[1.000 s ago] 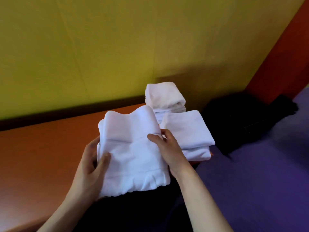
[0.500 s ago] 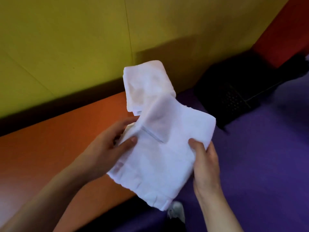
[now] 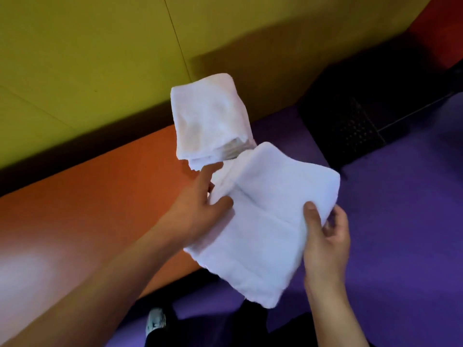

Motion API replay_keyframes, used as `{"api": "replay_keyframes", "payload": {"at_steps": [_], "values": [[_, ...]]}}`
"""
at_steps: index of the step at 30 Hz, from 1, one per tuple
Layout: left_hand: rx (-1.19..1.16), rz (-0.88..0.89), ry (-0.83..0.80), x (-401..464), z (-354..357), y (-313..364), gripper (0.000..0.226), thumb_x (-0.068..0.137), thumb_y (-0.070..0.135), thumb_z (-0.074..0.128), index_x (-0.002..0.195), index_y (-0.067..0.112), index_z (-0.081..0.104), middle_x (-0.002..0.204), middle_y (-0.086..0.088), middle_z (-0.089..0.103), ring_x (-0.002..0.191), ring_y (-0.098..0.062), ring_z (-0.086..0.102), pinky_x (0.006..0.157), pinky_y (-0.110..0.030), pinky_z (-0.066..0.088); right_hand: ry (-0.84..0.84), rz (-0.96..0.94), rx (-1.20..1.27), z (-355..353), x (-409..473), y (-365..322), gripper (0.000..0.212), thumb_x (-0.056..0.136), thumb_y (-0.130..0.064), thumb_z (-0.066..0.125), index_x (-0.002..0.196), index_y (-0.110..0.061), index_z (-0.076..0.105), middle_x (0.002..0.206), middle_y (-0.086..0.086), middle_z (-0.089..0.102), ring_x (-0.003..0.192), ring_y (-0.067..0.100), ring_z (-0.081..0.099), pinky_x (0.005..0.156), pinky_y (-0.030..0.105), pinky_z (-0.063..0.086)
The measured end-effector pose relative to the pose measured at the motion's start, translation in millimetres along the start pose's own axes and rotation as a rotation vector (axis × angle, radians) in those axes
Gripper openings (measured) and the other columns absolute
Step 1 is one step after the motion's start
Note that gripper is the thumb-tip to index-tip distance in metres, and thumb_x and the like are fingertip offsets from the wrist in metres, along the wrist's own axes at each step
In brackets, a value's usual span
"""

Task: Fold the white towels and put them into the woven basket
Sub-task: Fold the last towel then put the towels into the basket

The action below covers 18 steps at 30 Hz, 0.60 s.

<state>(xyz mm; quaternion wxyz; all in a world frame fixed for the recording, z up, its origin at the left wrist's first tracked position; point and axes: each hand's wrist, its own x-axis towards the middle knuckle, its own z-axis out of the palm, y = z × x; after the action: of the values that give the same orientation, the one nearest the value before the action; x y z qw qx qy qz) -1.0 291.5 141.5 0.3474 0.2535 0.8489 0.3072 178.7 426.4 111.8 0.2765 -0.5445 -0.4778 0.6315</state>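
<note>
No readable text, label, brand, number or sign is showing anywhere in this view.

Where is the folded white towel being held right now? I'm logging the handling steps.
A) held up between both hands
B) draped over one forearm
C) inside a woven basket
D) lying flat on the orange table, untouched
A: the left hand and right hand each grip a side of the folded towel, lifted off the orange table.
</note>
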Motion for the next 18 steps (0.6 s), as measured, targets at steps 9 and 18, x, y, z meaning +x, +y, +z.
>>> {"api": "replay_keyframes", "payload": {"at_steps": [9,18], "values": [[-0.457,-0.205,0.262,-46,61,-32,0.063,0.094,0.026,0.068,0.140,0.054,0.035,0.107,0.009,0.070,0.095,-0.013,0.072,0.080,-0.042,0.060,-0.380,-0.142,-0.295,32,65,-14,0.035,0.093,-0.034,0.069,0.127,-0.030,0.060,0.111,-0.012,0.072,0.098,0.000,0.068,0.079,0.019,0.055],[-0.415,-0.355,0.384,-40,86,-31,0.053,0.093,0.032,0.069,0.135,0.048,0.040,0.100,0.009,0.069,0.089,-0.009,0.069,0.072,-0.027,0.056,-0.464,-0.125,-0.389,21,80,-10,0.054,0.088,-0.012,0.066,0.133,-0.037,0.048,0.118,-0.009,0.068,0.100,0.002,0.066,0.079,0.020,0.055]]}}
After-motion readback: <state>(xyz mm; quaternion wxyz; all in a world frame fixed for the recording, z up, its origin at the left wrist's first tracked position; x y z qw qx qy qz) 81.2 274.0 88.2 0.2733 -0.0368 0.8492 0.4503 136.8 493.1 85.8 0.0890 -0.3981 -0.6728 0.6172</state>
